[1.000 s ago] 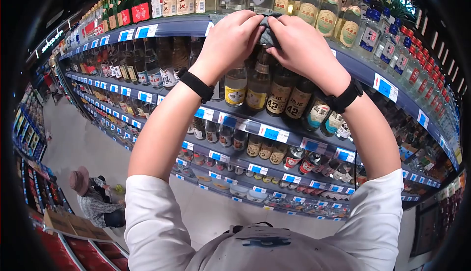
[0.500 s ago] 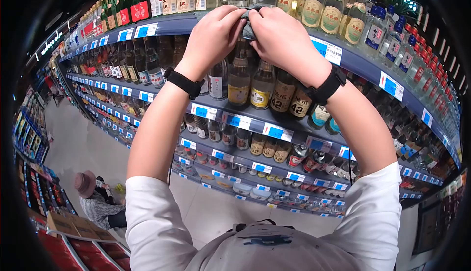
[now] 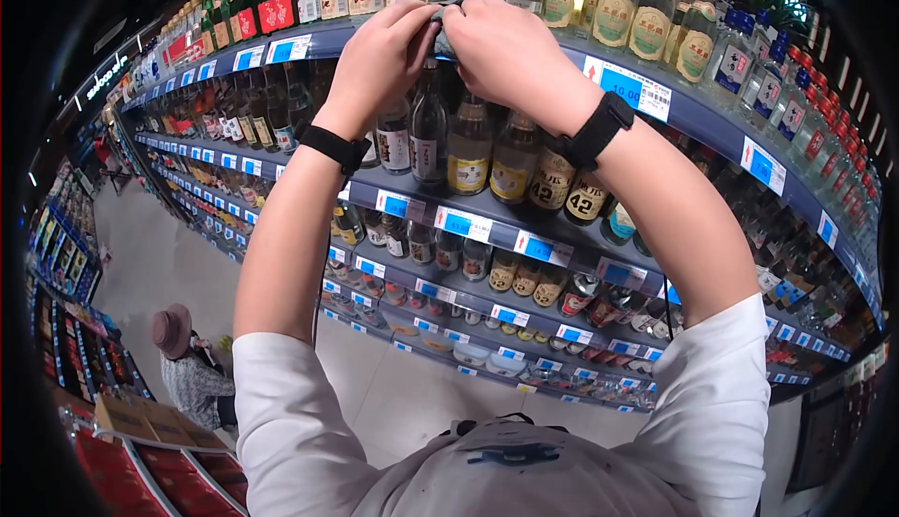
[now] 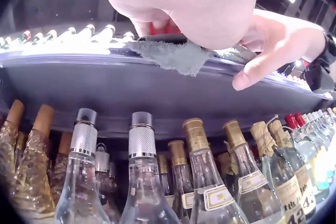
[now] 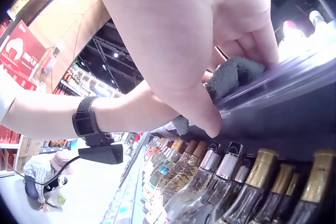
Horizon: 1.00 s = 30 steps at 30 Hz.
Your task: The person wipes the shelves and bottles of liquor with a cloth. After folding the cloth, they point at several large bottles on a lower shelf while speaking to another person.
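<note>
A grey cloth [image 4: 173, 56] lies over the front lip of the top shelf [image 4: 63, 60], its fuzzy corner hanging below. My left hand [image 3: 379, 58] grips the cloth at this edge, fingers bent over the lip. Close beside it, my right hand [image 3: 520, 53] holds the bunched cloth [image 5: 233, 79] against the same edge, thumb [image 5: 210, 121] below the lip. Only a small grey bit shows between the hands in the head view. Under the lip stand clear bottles with silver caps [image 4: 140, 134] and gold-capped bottles [image 4: 195, 134].
Glass bottles [image 3: 613, 11] line the top shelf just behind the hands. Price tags [image 3: 626, 88] run along the shelf fronts. Lower shelves hold more bottles [image 3: 468, 156]. A person in a hat [image 3: 173, 332] crouches in the aisle at the left, near cardboard boxes [image 3: 140, 420].
Both hands and the cloth have slid left along the top shelf's edge, staying close together. A price tag that was behind the right wrist now shows in full.
</note>
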Each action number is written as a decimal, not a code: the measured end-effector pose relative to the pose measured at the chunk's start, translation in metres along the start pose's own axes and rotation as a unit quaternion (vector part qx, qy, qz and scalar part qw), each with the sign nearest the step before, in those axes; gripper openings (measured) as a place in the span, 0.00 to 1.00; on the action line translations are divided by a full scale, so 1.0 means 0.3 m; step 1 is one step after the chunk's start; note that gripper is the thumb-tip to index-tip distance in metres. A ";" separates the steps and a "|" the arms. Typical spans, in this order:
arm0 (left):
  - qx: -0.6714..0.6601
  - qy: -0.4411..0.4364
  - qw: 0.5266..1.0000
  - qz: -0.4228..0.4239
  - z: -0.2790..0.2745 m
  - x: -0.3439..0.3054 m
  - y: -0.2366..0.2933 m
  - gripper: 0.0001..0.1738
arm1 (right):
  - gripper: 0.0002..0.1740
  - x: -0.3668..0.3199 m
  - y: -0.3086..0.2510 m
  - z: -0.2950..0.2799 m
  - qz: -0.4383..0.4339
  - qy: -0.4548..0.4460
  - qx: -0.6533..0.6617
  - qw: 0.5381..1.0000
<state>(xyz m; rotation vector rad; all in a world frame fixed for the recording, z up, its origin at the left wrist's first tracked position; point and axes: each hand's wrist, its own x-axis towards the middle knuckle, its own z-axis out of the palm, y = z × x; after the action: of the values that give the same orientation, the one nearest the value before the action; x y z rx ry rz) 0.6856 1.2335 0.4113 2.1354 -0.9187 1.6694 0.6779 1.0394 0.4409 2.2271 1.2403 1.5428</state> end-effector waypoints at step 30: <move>0.046 -0.046 0.996 -0.068 -0.127 -0.092 -0.271 0.24 | 0.12 0.267 -0.190 0.223 0.020 0.012 0.043 0.999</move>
<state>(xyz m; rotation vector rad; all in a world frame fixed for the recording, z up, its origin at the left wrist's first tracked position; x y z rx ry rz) 0.7040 1.3256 0.4096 2.2958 -0.7141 1.5877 0.7134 1.1527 0.4353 2.3079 1.2998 1.5626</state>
